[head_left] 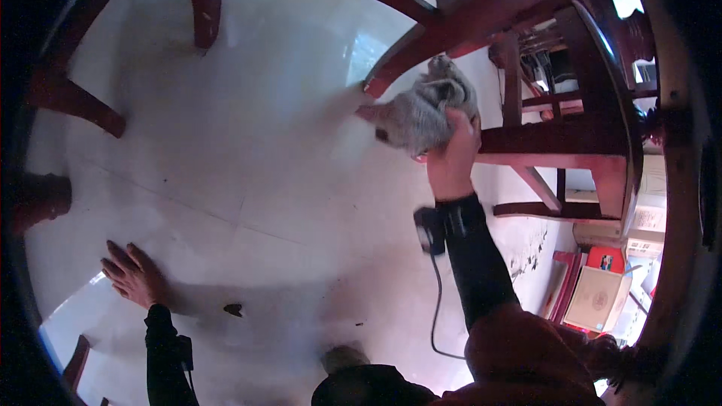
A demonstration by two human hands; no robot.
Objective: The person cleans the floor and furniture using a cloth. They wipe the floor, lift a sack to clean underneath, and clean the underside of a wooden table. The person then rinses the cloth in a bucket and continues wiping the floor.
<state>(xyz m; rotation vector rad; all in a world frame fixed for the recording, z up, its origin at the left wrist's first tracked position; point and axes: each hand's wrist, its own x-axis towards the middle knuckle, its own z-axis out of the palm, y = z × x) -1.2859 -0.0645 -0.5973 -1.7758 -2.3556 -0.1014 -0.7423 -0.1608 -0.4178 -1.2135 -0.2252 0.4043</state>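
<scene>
My right hand [453, 156] is closed around a crumpled grey cloth [421, 114]. The cloth lies against the lower end of a curved dark red wooden leg [406, 53], and part of it hides my fingers. On the pale floor [248, 180], to the left, my left hand [137, 278] rests with its fingers spread and nothing in it. A black device [429, 230] with a cable sits at my right wrist.
More dark red legs [204, 11] stand at the far left. A wooden chair [556, 143] lies close on the right, with a beige box [598, 298] beyond it. A small dark scrap [234, 309] lies on the floor near my left hand.
</scene>
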